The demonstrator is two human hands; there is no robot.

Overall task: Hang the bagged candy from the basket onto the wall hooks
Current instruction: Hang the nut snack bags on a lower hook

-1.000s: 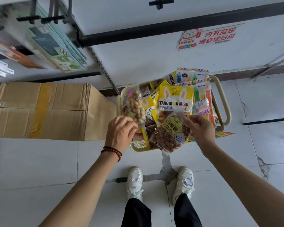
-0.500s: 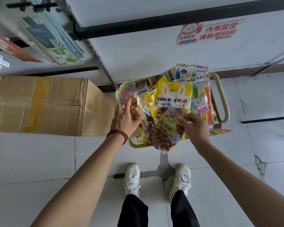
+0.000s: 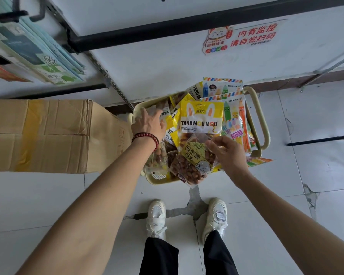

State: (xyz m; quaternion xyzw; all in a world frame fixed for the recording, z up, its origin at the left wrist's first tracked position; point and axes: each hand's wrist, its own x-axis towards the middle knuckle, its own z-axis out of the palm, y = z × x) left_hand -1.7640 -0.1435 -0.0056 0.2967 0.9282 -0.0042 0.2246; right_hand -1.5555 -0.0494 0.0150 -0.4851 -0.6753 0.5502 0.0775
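Right fingers (image 3: 216, 140) pinching nut bag (image 3: 193, 163), left fingers (image 3: 146, 114) spread inside basket (image 3: 157, 176)

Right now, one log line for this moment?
stage: picking | left hand: on clear nut bag | right hand: pinches brown candy bag | basket: full

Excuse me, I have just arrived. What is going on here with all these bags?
A person stands over a cream basket full of candy bags on the floor. The right hand pinches the clear top of a bag of brown candy with a yellow label, which lies on the pile. The left hand reaches into the basket's left side, over a clear bag of mixed pieces; whether it grips it is unclear.
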